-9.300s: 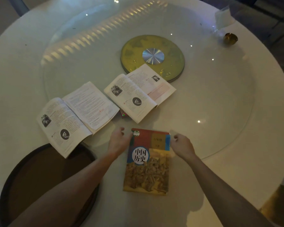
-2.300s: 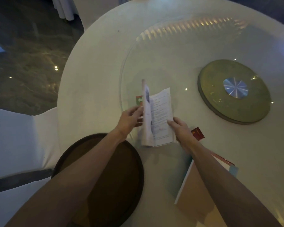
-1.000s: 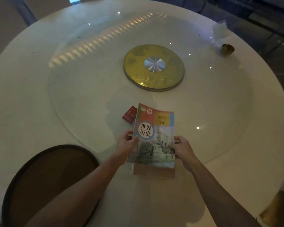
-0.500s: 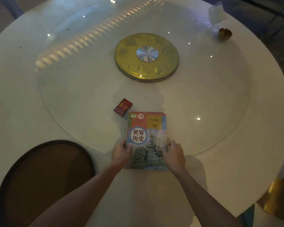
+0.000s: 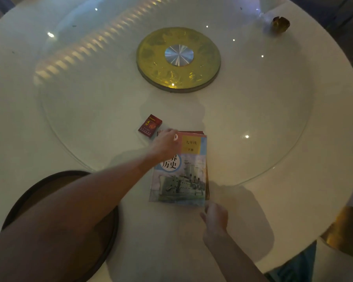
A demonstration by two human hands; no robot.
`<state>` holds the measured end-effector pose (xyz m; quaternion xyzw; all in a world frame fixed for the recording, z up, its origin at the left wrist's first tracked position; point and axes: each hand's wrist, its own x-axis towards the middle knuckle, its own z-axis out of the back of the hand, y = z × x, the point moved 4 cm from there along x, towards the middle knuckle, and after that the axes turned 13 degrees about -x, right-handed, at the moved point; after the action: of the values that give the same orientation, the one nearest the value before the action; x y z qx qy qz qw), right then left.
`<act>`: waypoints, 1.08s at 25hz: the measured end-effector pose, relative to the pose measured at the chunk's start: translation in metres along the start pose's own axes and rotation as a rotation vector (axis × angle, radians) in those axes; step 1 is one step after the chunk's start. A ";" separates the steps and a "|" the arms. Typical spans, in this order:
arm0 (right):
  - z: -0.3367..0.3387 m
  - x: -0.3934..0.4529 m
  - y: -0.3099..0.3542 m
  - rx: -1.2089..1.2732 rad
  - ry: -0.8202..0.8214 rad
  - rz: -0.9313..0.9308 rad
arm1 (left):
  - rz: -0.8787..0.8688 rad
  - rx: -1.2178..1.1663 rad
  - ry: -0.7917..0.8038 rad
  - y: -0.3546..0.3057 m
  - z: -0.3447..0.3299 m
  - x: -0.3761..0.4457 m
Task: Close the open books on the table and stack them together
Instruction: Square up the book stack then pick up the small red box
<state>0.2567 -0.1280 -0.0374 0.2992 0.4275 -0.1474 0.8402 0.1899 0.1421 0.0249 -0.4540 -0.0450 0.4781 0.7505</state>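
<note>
A stack of closed books (image 5: 183,178) lies flat on the white round table (image 5: 324,139), near its front edge. The top cover shows a grey warship and a yellow label. A red edge and an orange edge of the lower books peek out at the far and right sides. My left hand (image 5: 167,143) lies palm down over the stack's far left corner, fingers reaching past the edge. My right hand (image 5: 214,217) hovers just off the near right corner, fingers loosely curled and holding nothing.
A small red pack (image 5: 150,125) lies just beyond the stack's far left corner. A gold hub (image 5: 178,59) sits at the centre of the glass turntable (image 5: 273,110). A dark round tray (image 5: 69,180) is at the near left. A small gold object (image 5: 281,23) stands far right.
Half a second ago both hands gripped the near sides of the stack. My left hand has slid forward to the far left corner, and my right hand has drawn back off the book.
</note>
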 end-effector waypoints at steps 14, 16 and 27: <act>-0.070 -0.046 0.011 0.455 0.574 -0.346 | -0.122 0.326 0.160 0.017 -0.023 0.071; -0.069 -0.041 0.022 0.533 0.518 -0.337 | -0.093 0.320 0.167 0.019 -0.020 0.078; -0.067 -0.026 0.033 0.521 0.487 -0.361 | -0.064 0.303 0.167 0.014 -0.018 0.085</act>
<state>0.2155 -0.0603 -0.0349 0.4487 0.6081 -0.3211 0.5708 0.2350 0.1974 -0.0271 -0.3720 0.0757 0.4159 0.8264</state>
